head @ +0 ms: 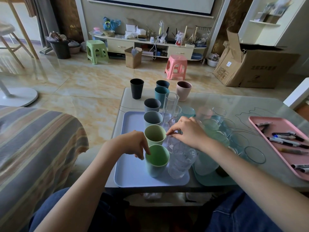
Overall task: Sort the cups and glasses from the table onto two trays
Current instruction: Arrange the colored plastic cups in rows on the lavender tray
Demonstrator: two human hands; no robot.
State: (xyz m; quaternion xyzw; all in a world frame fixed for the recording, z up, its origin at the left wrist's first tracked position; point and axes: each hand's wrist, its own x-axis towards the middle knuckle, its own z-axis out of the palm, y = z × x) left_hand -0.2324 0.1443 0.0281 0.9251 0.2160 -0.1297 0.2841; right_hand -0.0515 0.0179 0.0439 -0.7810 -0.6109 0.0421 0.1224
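Fingers [147,150] of my left hand [132,143] curl over the near-left rim of the green cup [157,160], one fingertip hooked inside it, on the lavender tray [132,173]. My right hand [187,133] pinches the rim of a clear glass [173,143] just behind a ribbed glass [181,162] on that same tray. A pale green cup [154,134] and a grey-blue cup [153,118] stand in a row behind the green one. Further back on the worktop [250,104] stand a black cup [136,88], teal cups [160,94] and a pink cup [183,90]. More glasses crowd a teal tray [210,180] under my right forearm. A pink tray [267,129] holds markers [284,139].
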